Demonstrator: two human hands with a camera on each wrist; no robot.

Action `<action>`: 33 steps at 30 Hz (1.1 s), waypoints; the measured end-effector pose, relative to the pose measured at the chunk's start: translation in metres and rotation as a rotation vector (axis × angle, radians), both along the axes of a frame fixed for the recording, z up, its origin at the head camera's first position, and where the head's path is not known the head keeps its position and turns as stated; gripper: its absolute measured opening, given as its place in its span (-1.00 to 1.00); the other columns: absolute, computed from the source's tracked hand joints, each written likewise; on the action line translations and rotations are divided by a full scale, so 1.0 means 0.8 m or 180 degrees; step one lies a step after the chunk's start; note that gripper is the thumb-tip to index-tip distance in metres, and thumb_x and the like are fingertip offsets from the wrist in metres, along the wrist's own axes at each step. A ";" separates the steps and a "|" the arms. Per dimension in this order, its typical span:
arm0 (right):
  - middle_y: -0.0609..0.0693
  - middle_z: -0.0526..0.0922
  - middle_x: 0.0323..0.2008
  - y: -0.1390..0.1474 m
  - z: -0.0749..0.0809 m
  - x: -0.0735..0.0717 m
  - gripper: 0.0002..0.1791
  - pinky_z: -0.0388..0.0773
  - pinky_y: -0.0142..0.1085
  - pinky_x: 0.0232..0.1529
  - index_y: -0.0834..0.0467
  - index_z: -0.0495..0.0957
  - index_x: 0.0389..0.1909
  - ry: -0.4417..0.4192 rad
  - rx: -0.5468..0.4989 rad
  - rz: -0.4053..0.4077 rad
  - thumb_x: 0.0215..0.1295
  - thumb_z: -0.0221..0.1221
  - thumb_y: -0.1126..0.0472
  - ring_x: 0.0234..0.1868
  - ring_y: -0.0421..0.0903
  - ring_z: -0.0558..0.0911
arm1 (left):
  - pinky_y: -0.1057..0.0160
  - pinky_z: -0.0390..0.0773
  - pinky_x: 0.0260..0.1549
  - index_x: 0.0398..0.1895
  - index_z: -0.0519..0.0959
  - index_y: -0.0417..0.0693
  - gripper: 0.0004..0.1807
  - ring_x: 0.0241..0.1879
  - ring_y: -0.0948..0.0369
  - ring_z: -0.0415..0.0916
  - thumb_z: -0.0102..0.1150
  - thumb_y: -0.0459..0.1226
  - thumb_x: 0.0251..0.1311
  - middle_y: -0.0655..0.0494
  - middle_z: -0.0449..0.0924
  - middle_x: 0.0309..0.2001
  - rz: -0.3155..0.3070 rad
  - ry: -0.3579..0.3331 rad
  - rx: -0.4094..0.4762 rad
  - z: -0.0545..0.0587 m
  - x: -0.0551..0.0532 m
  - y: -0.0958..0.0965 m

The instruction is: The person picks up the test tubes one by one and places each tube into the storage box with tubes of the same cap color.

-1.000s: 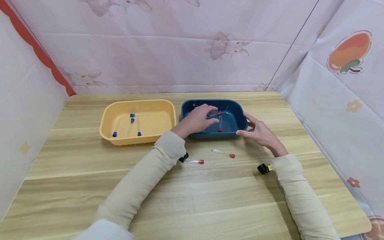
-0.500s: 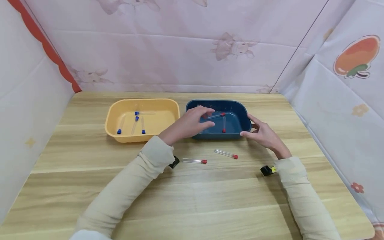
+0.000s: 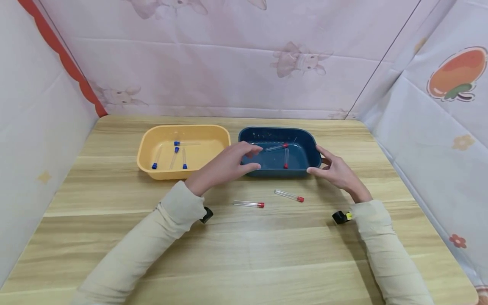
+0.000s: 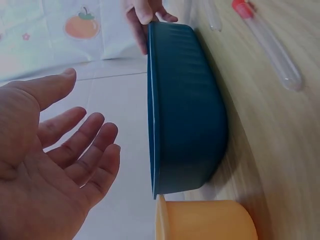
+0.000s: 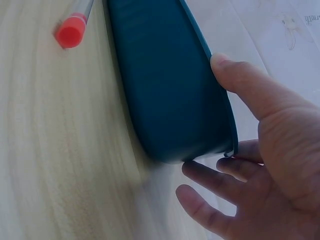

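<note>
In the head view, my left hand hovers over the near left corner of a dark blue plastic basin, holding nothing. Its thumb and fingers are spread apart in the left wrist view. My right hand holds the basin's right end, thumb on the front rim and fingers against the end wall. Two red-capped test tubes lie inside, one slanted and one pointing toward me. In front of the basin, a red-capped test tube and another lie on the table.
A yellow basin stands left of the blue one, close beside it. Several blue-capped test tubes lie in it. The wooden table meets printed wall sheets at the back and sides.
My left hand has drawn back leftward and toward me, out from over the blue basin's middle. The right hand keeps its place on the basin. The view has shifted slightly.
</note>
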State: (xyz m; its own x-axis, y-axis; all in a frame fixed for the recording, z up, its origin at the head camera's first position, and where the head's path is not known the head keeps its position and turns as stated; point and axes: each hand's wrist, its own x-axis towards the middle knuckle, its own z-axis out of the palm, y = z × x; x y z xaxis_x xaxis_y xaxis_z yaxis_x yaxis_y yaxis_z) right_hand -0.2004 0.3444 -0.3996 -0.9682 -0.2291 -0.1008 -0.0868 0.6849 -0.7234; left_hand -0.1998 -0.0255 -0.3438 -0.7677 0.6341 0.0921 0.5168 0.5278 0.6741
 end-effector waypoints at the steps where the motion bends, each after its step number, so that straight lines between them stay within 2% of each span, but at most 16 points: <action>1: 0.30 0.10 0.58 0.000 0.000 0.000 0.05 0.56 0.05 0.21 0.17 -0.09 0.67 0.0005 0.0010 0.0000 0.40 0.35 -0.01 0.36 0.27 0.48 | 0.12 0.56 0.15 0.45 0.45 -0.10 -0.43 0.18 0.06 0.48 0.27 -0.13 0.44 0.01 0.54 0.23 0.0003 -0.0012 -0.0009 0.000 0.003 -0.003; 7: 0.31 0.10 0.58 -0.001 0.001 0.001 0.04 0.53 0.09 0.24 0.18 -0.10 0.67 0.0000 -0.0013 -0.0006 0.41 0.34 -0.01 0.38 0.28 0.45 | 0.16 0.59 0.06 0.43 0.48 -0.11 -0.45 0.09 0.06 0.50 0.26 -0.14 0.45 0.00 0.56 0.19 -0.0015 -0.0061 -0.0003 -0.005 0.018 -0.014; 15: 0.30 0.09 0.58 -0.002 0.002 0.002 0.04 0.50 0.11 0.26 0.19 -0.09 0.67 -0.0026 -0.0029 -0.0021 0.41 0.33 -0.02 0.39 0.29 0.43 | 0.05 0.56 0.20 0.38 0.52 -0.14 -0.47 0.18 0.06 0.52 0.30 -0.16 0.43 0.01 0.58 0.23 -0.0084 -0.0203 0.0045 -0.021 0.039 -0.022; 19: 0.31 0.10 0.58 -0.002 0.002 0.002 0.04 0.51 0.12 0.25 0.20 -0.09 0.67 -0.0023 -0.0013 -0.0035 0.41 0.33 -0.02 0.38 0.29 0.45 | 0.12 0.57 0.18 0.36 0.54 -0.10 -0.50 0.17 0.14 0.50 0.29 -0.15 0.43 0.06 0.59 0.22 -0.0096 -0.0241 -0.0038 -0.030 0.047 -0.022; 25: 0.30 0.07 0.59 -0.002 0.002 0.001 0.05 0.49 0.12 0.27 0.20 -0.10 0.67 -0.0031 -0.0015 -0.0032 0.41 0.34 -0.03 0.40 0.30 0.42 | 0.16 0.57 0.15 0.35 0.56 -0.09 -0.52 0.15 0.17 0.50 0.29 -0.14 0.43 0.10 0.61 0.20 -0.0118 -0.0343 -0.0174 -0.043 0.054 -0.021; 33: 0.30 0.06 0.59 -0.002 0.001 0.000 0.07 0.50 0.12 0.27 0.18 -0.11 0.67 -0.0062 -0.0042 -0.0042 0.40 0.35 -0.02 0.40 0.31 0.42 | 0.13 0.56 0.15 0.32 0.58 -0.12 -0.54 0.14 0.13 0.54 0.30 -0.16 0.43 0.08 0.62 0.18 -0.0215 -0.0245 -0.0250 -0.058 0.056 -0.023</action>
